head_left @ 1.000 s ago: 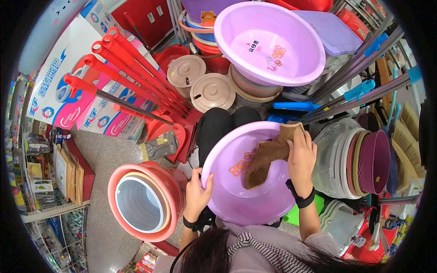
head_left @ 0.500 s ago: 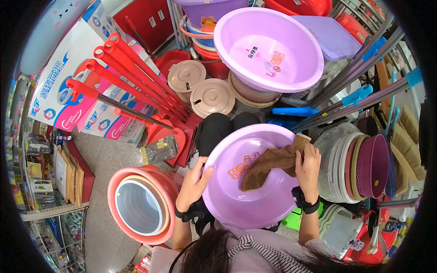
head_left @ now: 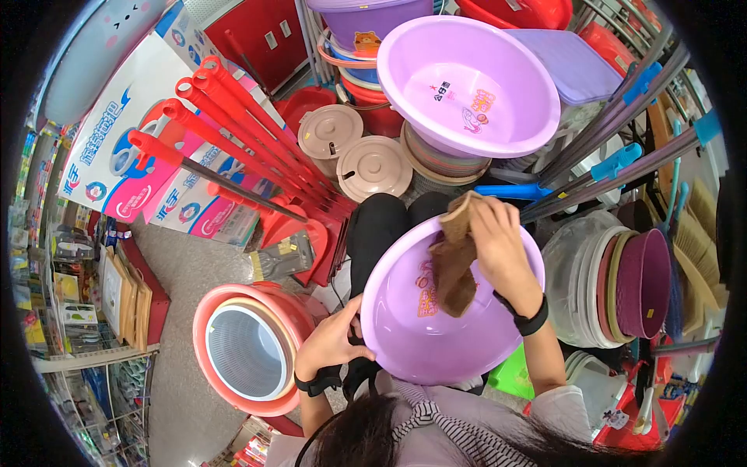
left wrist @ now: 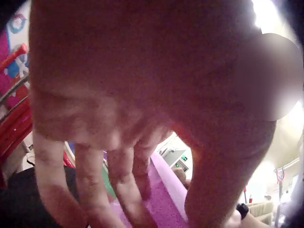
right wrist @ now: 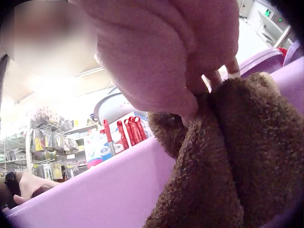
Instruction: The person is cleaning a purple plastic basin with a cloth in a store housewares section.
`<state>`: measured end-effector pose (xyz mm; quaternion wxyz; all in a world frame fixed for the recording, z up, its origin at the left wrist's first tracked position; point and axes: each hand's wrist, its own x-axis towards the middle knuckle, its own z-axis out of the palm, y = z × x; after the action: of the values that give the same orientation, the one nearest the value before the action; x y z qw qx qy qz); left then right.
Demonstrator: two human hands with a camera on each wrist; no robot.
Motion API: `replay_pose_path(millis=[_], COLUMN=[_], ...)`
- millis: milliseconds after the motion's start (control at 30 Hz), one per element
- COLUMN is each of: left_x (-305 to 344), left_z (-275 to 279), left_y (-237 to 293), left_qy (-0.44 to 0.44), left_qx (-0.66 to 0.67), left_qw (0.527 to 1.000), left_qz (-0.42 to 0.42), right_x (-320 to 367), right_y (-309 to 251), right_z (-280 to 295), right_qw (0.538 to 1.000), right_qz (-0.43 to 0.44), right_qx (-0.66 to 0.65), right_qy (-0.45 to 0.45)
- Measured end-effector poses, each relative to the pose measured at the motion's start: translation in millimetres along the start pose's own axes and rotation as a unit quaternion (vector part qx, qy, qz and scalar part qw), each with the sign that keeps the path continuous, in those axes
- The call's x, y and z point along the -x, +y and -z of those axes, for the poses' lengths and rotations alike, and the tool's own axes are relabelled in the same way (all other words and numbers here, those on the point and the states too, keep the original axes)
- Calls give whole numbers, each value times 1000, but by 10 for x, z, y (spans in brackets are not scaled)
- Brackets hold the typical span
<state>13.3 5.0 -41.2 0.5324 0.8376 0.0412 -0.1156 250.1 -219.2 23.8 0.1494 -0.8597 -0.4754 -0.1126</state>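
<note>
A lilac plastic basin [head_left: 436,346] with an orange printed design sits tilted over the person's lap. My left hand [head_left: 333,339] grips its near left rim; in the left wrist view, the fingers [left wrist: 124,187] lie on one side of the rim and the thumb on the other. Inside the basin hangs a fuzzy brown cloth [head_left: 453,274], paler at its upper end. My right hand [head_left: 502,243] pinches that upper part at the basin's far right side. Seen from the right wrist, the cloth [right wrist: 209,161] droops in folds below the thumb and fingertips, overlapping the lilac wall.
Another lilac basin [head_left: 482,82] stands on stacked tubs ahead. Red-handled poles [head_left: 226,128] lean at the left beside printed boxes. Nested pink and white baskets [head_left: 247,354] sit on the floor to the left. Stacked buckets [head_left: 638,284] and grey poles [head_left: 603,117] crowd the right.
My right hand has moved forward and left with the cloth, which now hangs more bunched and upright. My left hand has shifted nearer the body along the rim.
</note>
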Motion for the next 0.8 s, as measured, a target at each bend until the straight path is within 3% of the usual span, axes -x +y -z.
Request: replay_pose_path(millis=[200,300,333,433,567,667,733,800], left_x=[-5,-112,-161,-179,-164,-138,-125,-121], left_z=[37,-28,-67,-117,-144,-164,-235,-221], left_y=[-3,40,112,119,21,-35,-87,-46], left_qy=[57,168,202,188,192,225,247,226], left_qx=[42,94,56,88,48,7,53,65], left_qw=[996,980,977,976,977,974,968,971], left_qz=[-60,49,41,61,84,40,5,52], right_x=[-147,-168,-172,-209,-121,-32,-31,-32], right_y=[-332,-503,-573,-780,-1122,-1125,-1058,-1003], right_z=[-174,-291,-352,-433,-616,-685,-612,-556], right_qw=[999,999,998,996,979,974,971,979], right_qz=[47,37,30,59,195,192,166,149], right_qx=[-4,28,59,59,-57,-116,-159,-125], right_qy=[-11,0,1,-18,-9,-28,-64,-64])
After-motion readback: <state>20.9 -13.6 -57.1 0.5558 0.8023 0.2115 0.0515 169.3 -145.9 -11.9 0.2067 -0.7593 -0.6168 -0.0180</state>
